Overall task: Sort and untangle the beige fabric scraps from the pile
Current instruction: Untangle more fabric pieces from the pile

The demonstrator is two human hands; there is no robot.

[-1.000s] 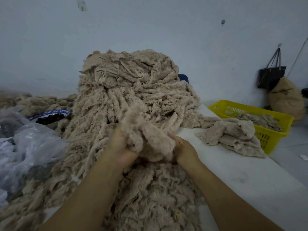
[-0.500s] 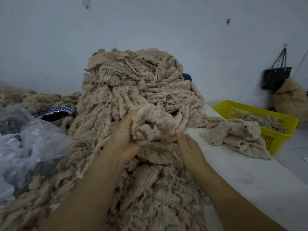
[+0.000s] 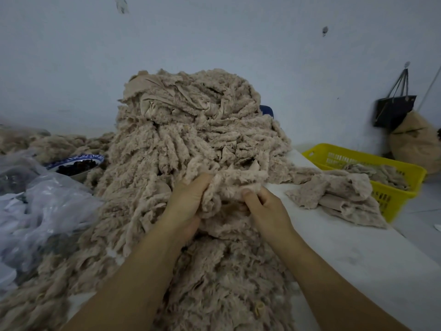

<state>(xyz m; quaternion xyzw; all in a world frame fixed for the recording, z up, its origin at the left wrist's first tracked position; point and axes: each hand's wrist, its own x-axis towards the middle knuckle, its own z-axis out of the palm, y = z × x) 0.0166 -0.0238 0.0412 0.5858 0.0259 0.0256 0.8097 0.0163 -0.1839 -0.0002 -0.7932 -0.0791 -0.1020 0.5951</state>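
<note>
wall [image 3: 214, 44]: pale blue-grey | table [image 3: 372, 259]: white | floor [image 3: 427, 211]: grey, right | black bag [image 3: 393, 111]: hung on wall | light: dim

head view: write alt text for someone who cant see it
The left hand and right hand both grip a fuzzy beige fabric scrap at the front of a tall pile of beige scraps on a white table. A smaller heap of scraps and a yellow basket sit to the right, clear plastic bags and a blue-rimmed bowl to the left.
</note>
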